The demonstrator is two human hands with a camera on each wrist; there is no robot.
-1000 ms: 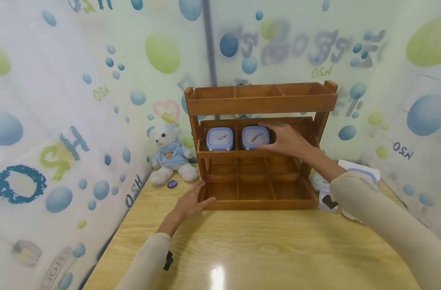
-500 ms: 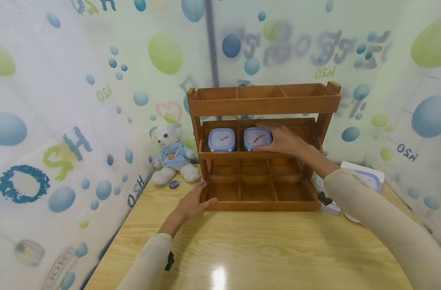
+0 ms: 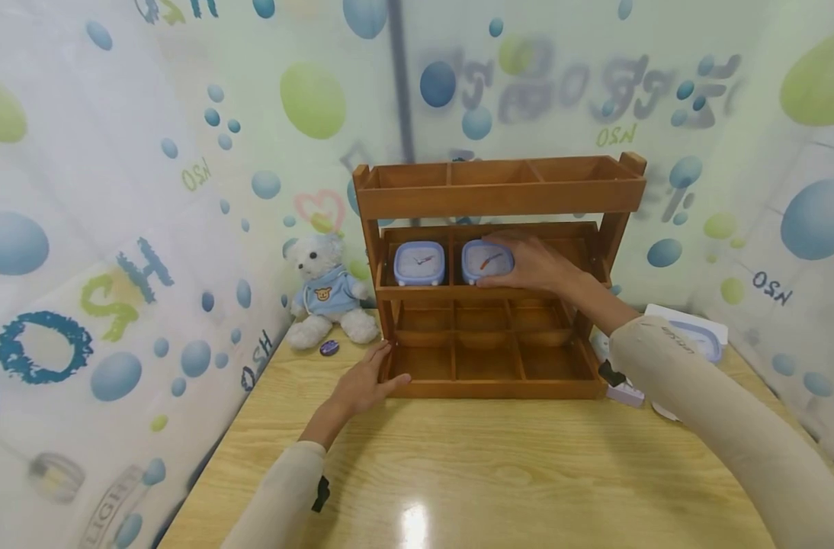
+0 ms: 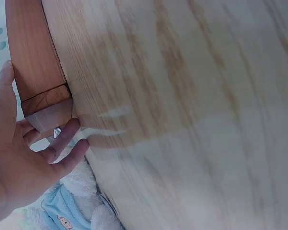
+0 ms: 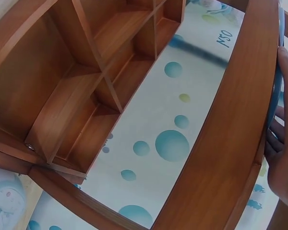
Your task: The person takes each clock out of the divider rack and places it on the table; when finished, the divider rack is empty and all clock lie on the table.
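In the head view my right hand [image 3: 537, 263] holds a blue alarm clock [image 3: 482, 260] by its right side, thumb low and fingers at the top. That clock stands in the middle compartment of the second tier of a brown wooden shelf [image 3: 499, 200]. A matching alarm clock [image 3: 419, 264] sits in the compartment to its left. My left hand [image 3: 358, 385] is spread against the shelf's lower left corner, its thumb over the front rim. The left wrist view has the fingers [image 4: 69, 155] around the corner's end. In the right wrist view, only the held clock's edge shows.
A white teddy bear [image 3: 328, 293] in a blue hoodie sits left of the shelf, near a small dark round object [image 3: 329, 348]. Right of the shelf, partly behind my sleeve, lie a light purple box [image 3: 625, 394] and a blue-and-white item [image 3: 698, 335]. The table [image 3: 499, 473] is wooden.
My right thumb has shifted slightly left along the clock's lower edge, and the right forearm has moved a little left. The clock and my left hand stay in place; the head view has shifted slightly.
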